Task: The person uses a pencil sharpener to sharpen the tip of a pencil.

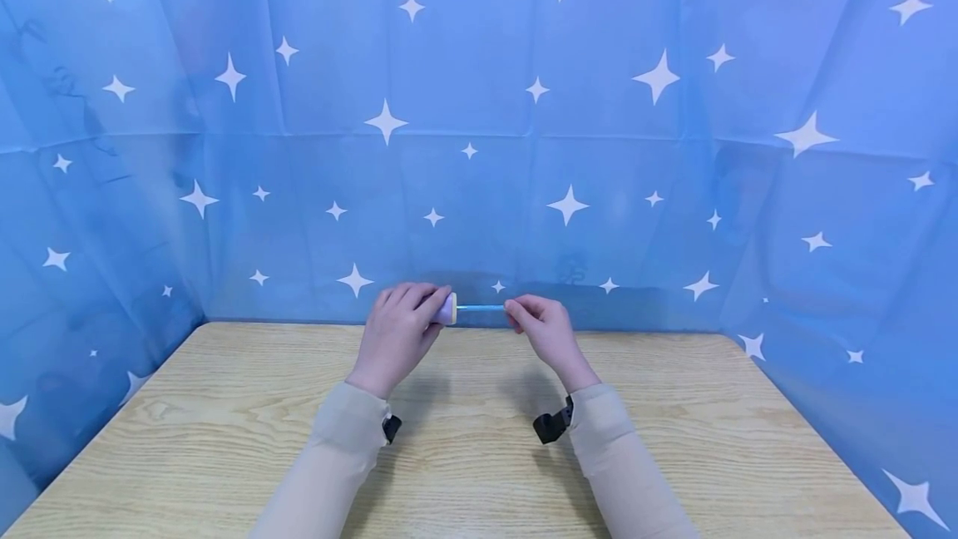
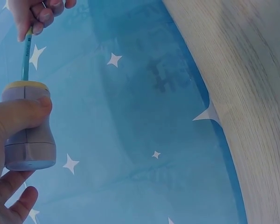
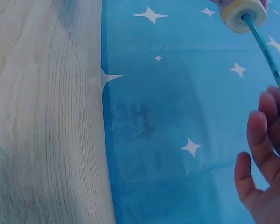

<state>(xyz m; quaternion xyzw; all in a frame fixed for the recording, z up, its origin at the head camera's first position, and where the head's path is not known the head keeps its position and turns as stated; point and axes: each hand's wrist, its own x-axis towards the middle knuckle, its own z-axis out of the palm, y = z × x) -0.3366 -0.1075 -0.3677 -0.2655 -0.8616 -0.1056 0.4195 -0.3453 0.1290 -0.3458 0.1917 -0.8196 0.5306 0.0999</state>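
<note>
Star-print blue backdrop (image 1: 479,48) fills everything behind; wood-grain table (image 1: 479,472) runs up to it, far corners rounded. 2 beige sleeves (image 1: 629,472) reach in from the near edge, forearms angled inward. Left hand (image 1: 397,331) is wrapped on the body of a lavender pencil sharpener, thumb across the near side in the left wrist view, 2 fingertips showing just past the base. Right hand (image 1: 548,335) pinches the outer end of a pencil, thumb against index; other fingers loosely bent, off the pencil. 2 black wrist cameras (image 1: 552,425), 1 per wrist, the left mostly hidden. Pencil sharpener (image 2: 32,135) is held near the table's far edge in the head view, on its side, yellow rim facing the right hand; can't tell how high. Waisted body, seam line down it, pale blue base. Pencil (image 1: 479,308) is teal with dark lettering and a yellow end at the right fingers; other end sits in the sharpener's hole. Depth inside: can't tell.
</note>
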